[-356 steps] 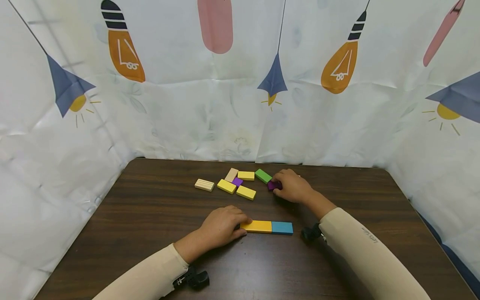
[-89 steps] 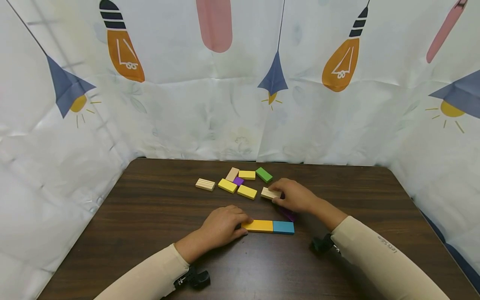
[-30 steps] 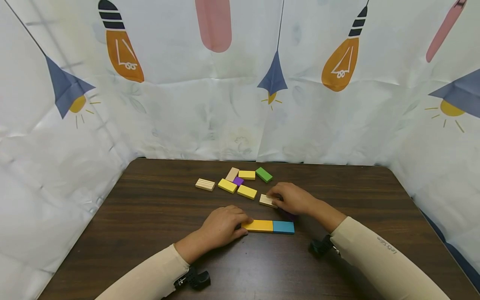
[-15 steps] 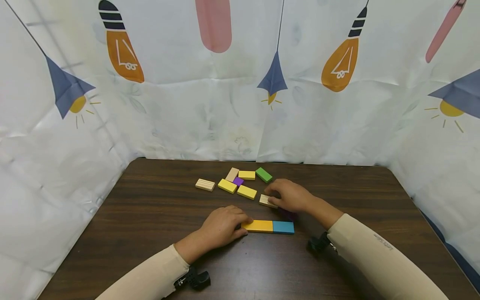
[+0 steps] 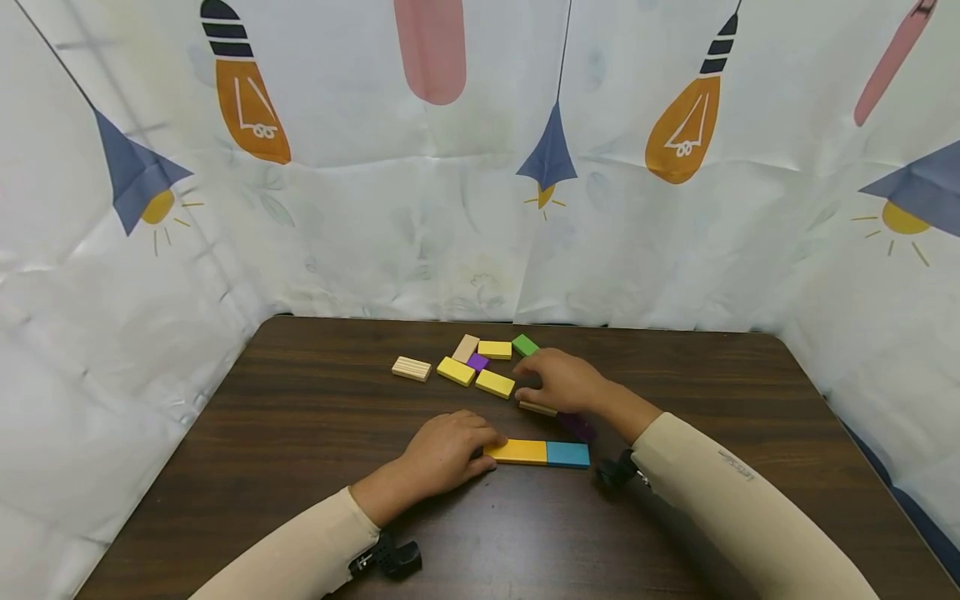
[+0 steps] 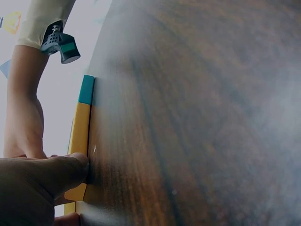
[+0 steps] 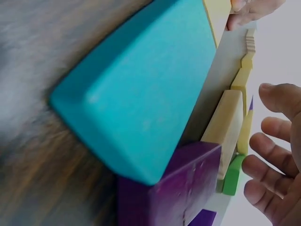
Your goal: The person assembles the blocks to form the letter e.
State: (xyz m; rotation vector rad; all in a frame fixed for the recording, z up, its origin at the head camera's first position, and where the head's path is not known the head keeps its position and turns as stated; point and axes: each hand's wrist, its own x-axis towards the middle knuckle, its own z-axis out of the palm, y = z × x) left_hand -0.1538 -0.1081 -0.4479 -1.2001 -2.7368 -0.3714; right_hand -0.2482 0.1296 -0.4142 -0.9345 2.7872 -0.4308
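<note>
One white cloth printed with lamps (image 5: 360, 242) hangs behind a dark wooden table (image 5: 225, 467), over which two cream sleeves (image 5: 288, 550) reach. The left hand (image 5: 442, 450) pinches an orange block (image 5: 517, 452) between thumb and fingers; that block lies flat toward the near side, end to end with a blue block (image 5: 568, 454). The right hand (image 5: 562, 383) holds nothing: its fingers are apart and loosely bent, above a pale block (image 7: 223, 117) lying flat farther back, whose end seems to meet a dark purple block (image 7: 193, 179). To do this well, I would pinch lightly with the left so the joint between orange and blue is not jarred, and lower the right fingers straight onto the long sides of one block, wrist high, so its neighbours are not nudged. Only the head view lays out the scatter properly: three yellow blocks (image 5: 495, 384), a ridged block (image 5: 412, 369), a tan block (image 5: 466, 348), a green block (image 5: 525, 344) and a small purple piece (image 5: 477, 362) among them. It hides most of the pale block, though; the right wrist view bares that, shows the fingertips off the blocks, and catches a violet corner (image 7: 204, 218) I cannot find from above.
</note>
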